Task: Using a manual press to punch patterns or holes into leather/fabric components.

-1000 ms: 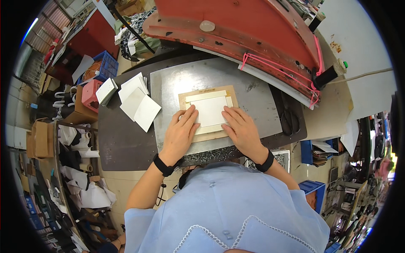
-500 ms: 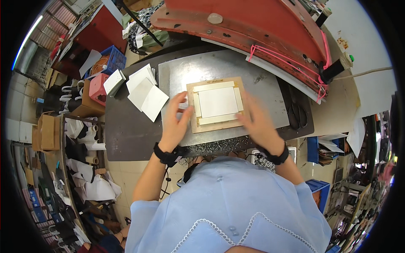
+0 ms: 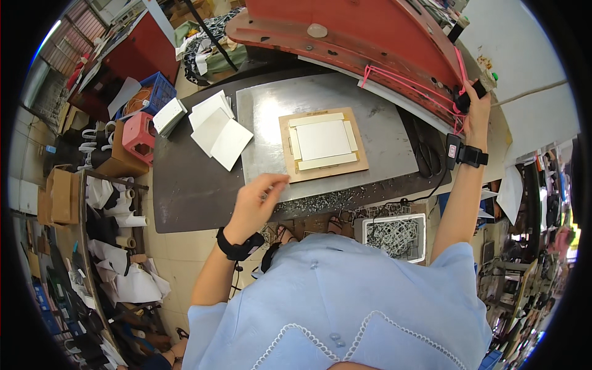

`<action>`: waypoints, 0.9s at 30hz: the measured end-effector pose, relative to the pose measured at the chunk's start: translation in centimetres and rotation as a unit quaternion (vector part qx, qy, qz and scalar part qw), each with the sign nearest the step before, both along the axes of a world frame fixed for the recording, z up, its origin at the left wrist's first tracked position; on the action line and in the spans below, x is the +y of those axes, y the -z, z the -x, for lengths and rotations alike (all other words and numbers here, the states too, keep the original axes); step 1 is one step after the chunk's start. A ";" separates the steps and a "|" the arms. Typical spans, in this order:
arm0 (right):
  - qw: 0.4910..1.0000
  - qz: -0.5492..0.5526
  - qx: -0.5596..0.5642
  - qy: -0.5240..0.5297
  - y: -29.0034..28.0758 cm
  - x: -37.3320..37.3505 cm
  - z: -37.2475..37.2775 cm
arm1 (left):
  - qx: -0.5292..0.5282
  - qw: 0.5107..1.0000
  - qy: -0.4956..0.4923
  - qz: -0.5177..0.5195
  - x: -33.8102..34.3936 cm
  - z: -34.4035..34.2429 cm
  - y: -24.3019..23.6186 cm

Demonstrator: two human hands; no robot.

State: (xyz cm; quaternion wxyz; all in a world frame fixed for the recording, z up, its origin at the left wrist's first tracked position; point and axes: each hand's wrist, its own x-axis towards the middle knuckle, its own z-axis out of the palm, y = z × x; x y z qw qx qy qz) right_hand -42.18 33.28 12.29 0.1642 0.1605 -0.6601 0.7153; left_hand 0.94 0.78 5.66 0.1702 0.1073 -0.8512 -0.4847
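My right hand [image 3: 476, 111] is wrapped round the black handle [image 3: 473, 97] at the right end of the red press arm [image 3: 370, 43]. On the metal plate [image 3: 259, 148] lies a tan board [image 3: 362, 163] with cream strips framing a white rectangular sheet [image 3: 322, 140]. My left hand [image 3: 256, 200] is by the board's near left corner. Its fingers are loosely bent, with a gap to the thumb and nothing visible between them. Whether a fingertip touches the corner I cannot tell. The press arm stands beyond the board, not over it.
White cards [image 3: 231, 145] lie fanned on the dark table [image 3: 191, 200], with another stack [image 3: 168, 116] farther left. Black scissors [image 3: 427, 160] rest at the table's right. Small scraps line the near edge. Below stands a white bin [image 3: 394, 237] of cut frame-shaped offcuts. A pink stool [image 3: 139, 135] is at left.
My right hand has left the board and moved right onto the press handle, closing round it. My left hand has drawn back toward me, its fingers more bent. The view has shifted slightly.
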 end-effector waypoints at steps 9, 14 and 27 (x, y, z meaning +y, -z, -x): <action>0.995 -0.095 0.023 0.030 -0.7 -1.7 -10.4 | -0.016 0.994 0.108 -0.012 2.9 -0.3 -2.7; 0.984 -0.159 0.018 -0.080 -1.2 -1.7 -19.3 | 0.046 0.984 0.171 0.002 4.0 1.6 -6.1; 1.000 -0.004 0.027 -0.013 -5.7 1.3 -10.6 | 0.241 0.938 0.203 -0.143 7.1 4.9 -12.4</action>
